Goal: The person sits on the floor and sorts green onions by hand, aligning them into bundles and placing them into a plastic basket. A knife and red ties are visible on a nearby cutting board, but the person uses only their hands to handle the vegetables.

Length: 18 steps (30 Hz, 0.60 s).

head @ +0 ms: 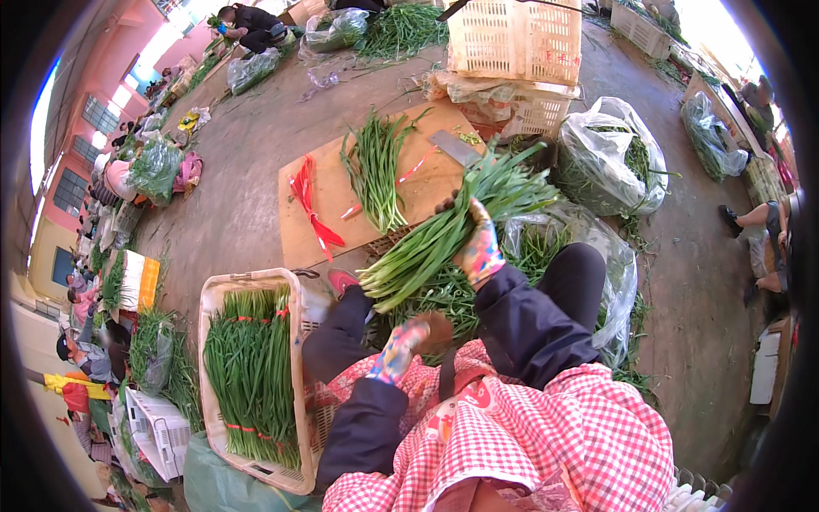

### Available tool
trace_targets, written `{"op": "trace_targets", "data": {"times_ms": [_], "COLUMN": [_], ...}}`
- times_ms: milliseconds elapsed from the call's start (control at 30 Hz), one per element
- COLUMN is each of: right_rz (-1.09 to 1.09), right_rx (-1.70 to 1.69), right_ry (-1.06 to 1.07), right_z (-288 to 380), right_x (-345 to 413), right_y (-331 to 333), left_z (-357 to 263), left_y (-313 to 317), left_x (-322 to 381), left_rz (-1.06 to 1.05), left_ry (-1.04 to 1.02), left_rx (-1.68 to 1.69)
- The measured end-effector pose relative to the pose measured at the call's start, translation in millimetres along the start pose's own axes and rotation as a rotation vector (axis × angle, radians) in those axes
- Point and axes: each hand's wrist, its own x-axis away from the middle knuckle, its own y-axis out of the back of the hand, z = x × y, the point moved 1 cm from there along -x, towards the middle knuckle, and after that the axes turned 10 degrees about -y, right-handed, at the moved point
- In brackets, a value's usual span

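Observation:
My right hand [480, 246], in a patterned glove, is closed around a thick bunch of long green chives [429, 249], pale stem ends toward the lower left. Below it, my left hand [409, 345] is raised over my lap, blurred; its dark fingers look curled, and I cannot tell whether they hold anything. Loose greens [448, 301] lie between my knees. Beyond them, a brown board [297, 237] carries a smaller bunch of chives [381, 176], a tied bundle of red strips [311, 211], separate red strips and a broad metal blade [455, 147].
At my left, a plastic crate [297, 358] holds chive bundles bound with red bands. Stacked crates [515, 45] stand behind the board, beside a plastic bag of greens [614, 157]. An open plastic bag [617, 275] lies by my right knee. Other people sit farther off at both sides.

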Motion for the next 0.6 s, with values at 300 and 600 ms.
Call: {"op": "trace_targets", "data": {"times_ms": [300,600], "right_rz": [0.314,0.547], "right_rx": [0.72,1.364], "right_ry": [-0.475,-0.726], "right_z": [-17.9,-71.9], "right_x": [23.8,38.9], "right_y": [-41.7,-48.1], "left_z": [-77.7,-107.2], "left_y": [62.8,33.5], "left_x": [-16.5,-29.0], "left_rz": [-0.148,-0.06], "left_ry": [-0.445,-0.38], "left_rx": [-0.047,0.213]}}
